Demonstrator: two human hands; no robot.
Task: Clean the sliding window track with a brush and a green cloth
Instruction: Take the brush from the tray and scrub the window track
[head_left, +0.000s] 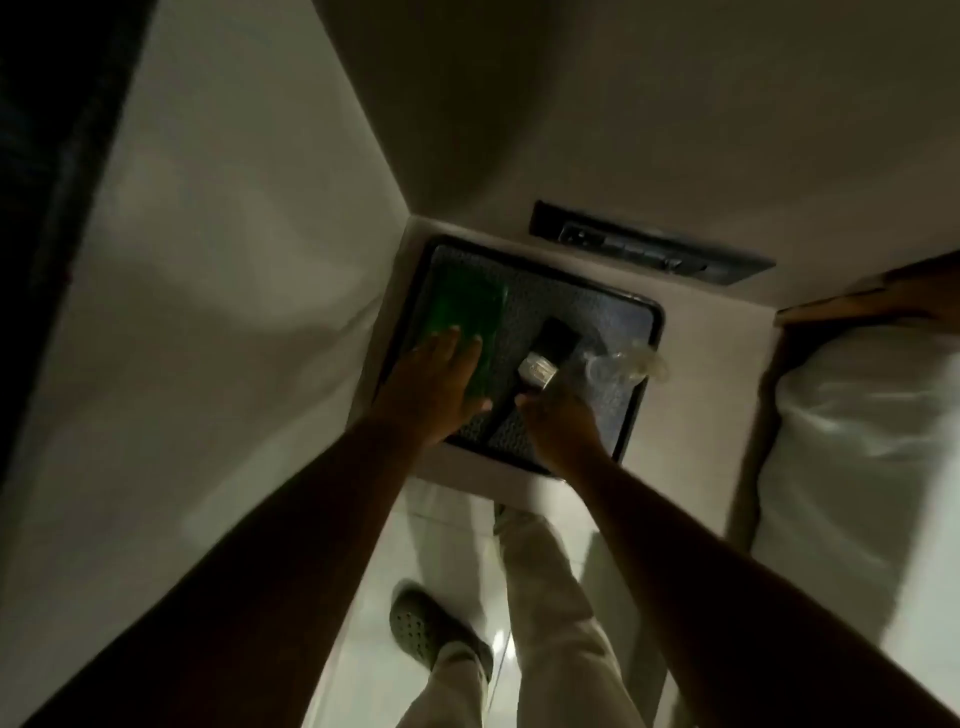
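A dim room corner, pale walls meeting above a small white worktop (670, 441) that carries a dark tray (587, 296) with a patterned mat inside its raised rim. The tray serves as the landmark here.

The left hand (431, 389) lies with its fingers (449, 343) spread and flat, the tips on the near edge of the green cloth (465, 317), which is folded in the tray's left half. The palm covers the tray's near-left edge, and the bare forearm runs back toward the camera.

The right hand (558, 421) has its fingers curled together around the near end of the brush (545, 353), at the tray's middle; the brush's dark bristles point toward the tray's far side, with a pale metal band behind them. How tight the grip is cannot be told in the blur.

Just right of the brush, at the tray's right rim, lies 1 clear plastic bottle (623, 364), on its side.

Beyond the tray, on the wall, is a dark switch panel (649, 247). Right of the tray stands a bed (857, 415) in white covers. Below the tray, on the glossy floor, are pale trousers and 1 grey clog (421, 623).
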